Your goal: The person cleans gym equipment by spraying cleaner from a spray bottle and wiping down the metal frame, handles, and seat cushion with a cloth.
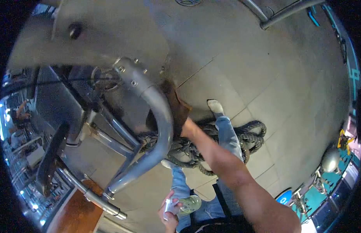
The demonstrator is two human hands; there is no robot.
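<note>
My left hand [168, 213] is low in the view, its fingers wrapped round the white top of a clear spray bottle [190, 205] with pale yellow-green liquid in it. My right arm reaches up and forward to a curved grey metal tube [159, 106] of a gym machine. There my right hand [186, 127] grips a dark brown cloth [176, 110], which covers most of the fingers. Part of the cloth lies behind the tube, and I cannot tell exactly where it touches the metal.
Thick black battle ropes [250, 138] lie coiled on the tiled floor round my feet. The machine's black pad [58, 106] and lower frame tubes [110, 141] fill the left. A brown wooden panel [77, 211] stands lower left, and a metal frame [281, 15] at the top right.
</note>
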